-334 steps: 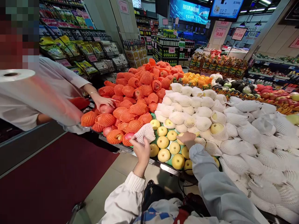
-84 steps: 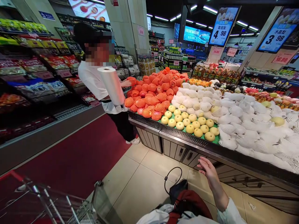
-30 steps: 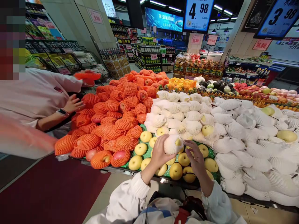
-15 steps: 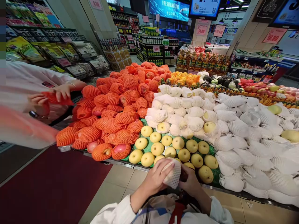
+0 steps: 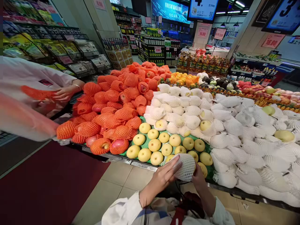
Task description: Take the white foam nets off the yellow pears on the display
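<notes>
A white foam fruit net is between my two hands, just over the front edge of the display. My left hand grips its left side, fingers laid across the mesh. At its right end, my right hand is closed on the net, with its fingers partly hidden. The net bulges roundly, but I cannot tell whether a fruit is inside. Beyond my hands, several bare yellow pears lie in rows on a green mat. More pears in white foam nets are stacked behind and to the right.
Fruit in orange foam nets is heaped on the left. A co-worker's hand there holds an orange foam net. Oranges and apples lie farther back. The display's metal edge runs in front of me.
My hands and the white foam net have shifted slightly right, and the net has tilted more level. At the left, the co-worker's orange net is now stretched out farther left.
</notes>
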Available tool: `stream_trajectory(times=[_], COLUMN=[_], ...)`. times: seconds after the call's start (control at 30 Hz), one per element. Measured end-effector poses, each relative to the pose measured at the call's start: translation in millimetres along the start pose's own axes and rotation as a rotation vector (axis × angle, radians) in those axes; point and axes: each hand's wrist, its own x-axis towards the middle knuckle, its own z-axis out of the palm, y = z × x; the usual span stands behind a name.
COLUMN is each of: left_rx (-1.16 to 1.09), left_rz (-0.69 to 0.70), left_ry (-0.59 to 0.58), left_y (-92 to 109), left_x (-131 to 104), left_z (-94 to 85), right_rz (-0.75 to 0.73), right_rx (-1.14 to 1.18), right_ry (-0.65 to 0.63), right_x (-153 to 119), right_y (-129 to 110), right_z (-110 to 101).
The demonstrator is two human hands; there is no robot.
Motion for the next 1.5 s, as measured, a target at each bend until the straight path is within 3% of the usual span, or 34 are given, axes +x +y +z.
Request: stream_trajectory(times=[0.1, 0.17, 0.27, 0.37, 0.47, 0.63, 0.7, 0.83, 0.97, 1.07, 1.2, 1.3, 1.37, 1.5], left_rx=[-0.028, -0.001, 0.015, -0.094, -0.156, -0.144, -0.129, -0.159, -0.129, -0.123, -0.233, -0.061, 0.139, 0.443], left_rz=[0.01, -0.084, -0.373, -0.661, -0.789, -0.83, -0.894, -0.933, -0.987, -1.039, -1.023, -1.083, -1.117, -1.06], left_ry=[0.049, 0.14, 0.246, 0.2, 0.029, -0.296, -0.334, -0.254, -0.403, -0.387, -0.217, -0.189, -0.244, -0.465], left_y=[-3.5, -8.4, -20.3, -37.4, -54.5, -75.4, -84.8, -107.2, -129.2, -147.2, -176.0, -194.7, -202.6, -205.9], left_x=[-5.0, -12.4, -23.5, -31.1, -33.5, -28.2, -27.4, -32.5, -41.5, -46.8, -43.2, -25.5, -9.1, 16.5], left_z=[0.4, -3.1, -16.8, -38.7, -62.7, -101.3, -116.5, -144.1, -158.8, -159.8, -160.5, -165.8, -169.5, -168.5], right_rz=[0.048, 0.08, 0.111, 0.151, 0.082, -0.178, -0.181, -0.119, -0.271, -0.394, -0.456, -0.526, -0.58, -0.555], right_rx=[-0.009, -0.045, -0.105, -0.148, -0.24, -0.632, -0.784, -0.887, -0.882, -0.893, -0.843, -0.774, -0.776, -0.927], right_ry=[-0.005, -0.017, 0.005, 0.09, 0.152, 0.167, 0.174, 0.087, 0.048, 0.077, -0.011, -0.124, -0.106, 0.087], right_x=[-1.2, -2.6, -3.5, -0.9, 7.1, 30.1, 38.8, 47.8, 51.3, 61.4, 92.2, 123.7, 145.4, 186.1], right_y=[1.7, 0.8, -4.6, -17.4, -37.4, -67.6, -69.9, -52.4, -20.9, -7.0, -11.1, -20.3, -24.8, -36.5], right_z=[-16.9, -24.2, -25.3, -8.8, 26.7, 111.4, 146.8, 208.0, 251.6, 273.7, 286.6, 281.7, 273.0, 253.4])
